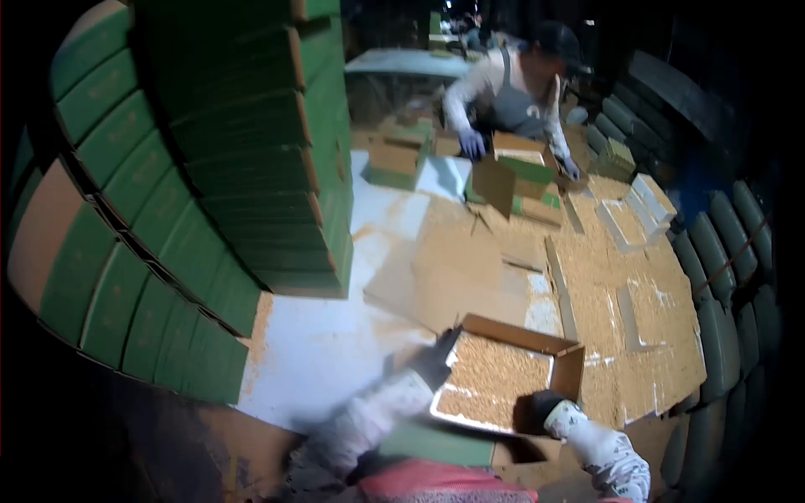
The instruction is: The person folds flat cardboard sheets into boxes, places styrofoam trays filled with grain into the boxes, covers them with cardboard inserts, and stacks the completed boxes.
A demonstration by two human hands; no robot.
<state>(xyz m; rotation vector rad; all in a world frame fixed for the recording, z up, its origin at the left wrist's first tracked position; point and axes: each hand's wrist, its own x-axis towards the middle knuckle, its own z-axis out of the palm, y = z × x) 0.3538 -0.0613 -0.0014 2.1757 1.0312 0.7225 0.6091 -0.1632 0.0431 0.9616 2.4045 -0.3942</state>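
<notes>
An open cardboard box (570, 375) sits tilted at the near edge of the table. Tan, crumbly material (495, 375) fills the white-edged tray inside it. My left hand (434, 362), in a dark glove, grips the box's left side near the back corner. Above the near right part of the filling is my right hand (545, 407), also in a dark glove. Its fingers point down and are lost in shadow, so I cannot tell whether they hold anything. Green cardboard (436, 444) shows below the box, close to my body.
Tall stacks of green boxes (268, 193) stand on the left. A flat cardboard sheet (457, 277) lies mid-table. Loose tan material covers the board (671, 335) on the right, with white trays (625, 226) on it. Across the table, a gloved person (520, 92) handles another box (524, 172).
</notes>
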